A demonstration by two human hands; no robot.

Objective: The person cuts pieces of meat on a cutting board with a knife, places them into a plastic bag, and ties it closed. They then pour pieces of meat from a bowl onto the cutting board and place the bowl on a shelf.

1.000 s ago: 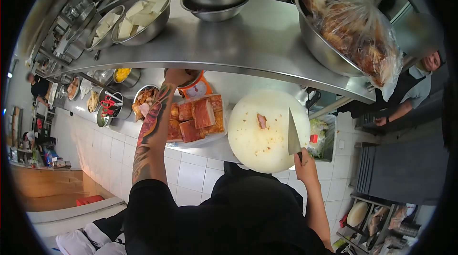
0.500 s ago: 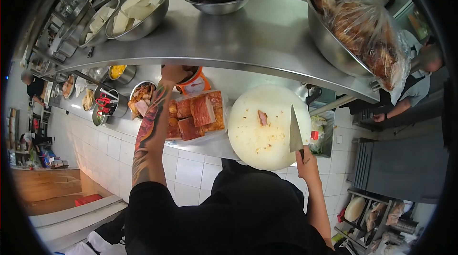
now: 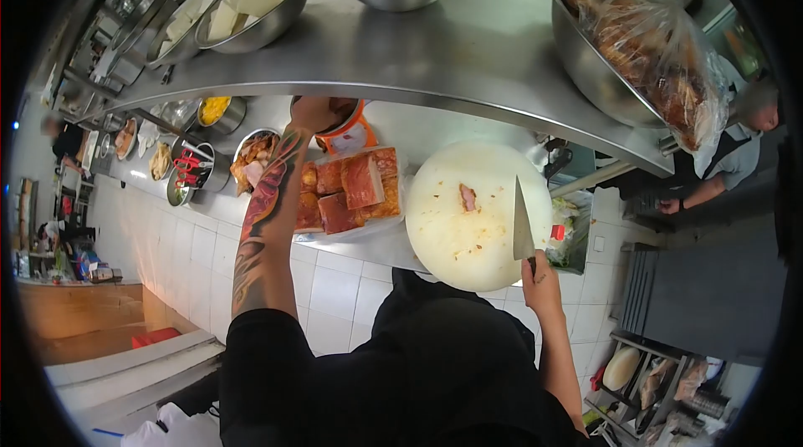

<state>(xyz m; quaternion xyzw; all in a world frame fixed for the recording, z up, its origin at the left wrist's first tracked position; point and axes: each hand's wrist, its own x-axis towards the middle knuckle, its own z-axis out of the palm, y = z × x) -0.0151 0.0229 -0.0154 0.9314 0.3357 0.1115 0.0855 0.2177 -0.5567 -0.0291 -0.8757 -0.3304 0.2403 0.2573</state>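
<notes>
One meat scrap [image 3: 467, 198] lay on the round cutting board [image 3: 456, 259]; little had changed: the right hand [image 3: 542, 281] stayed clamped on the chef's knife [image 3: 522, 225], the left hand [image 3: 311, 114] at the orange scale [image 3: 351, 136], its grip unclear, so cutting seemed paused.

The board [image 3: 447, 234] is cream, the meat [image 3: 363, 182] reddish-brown.
</notes>
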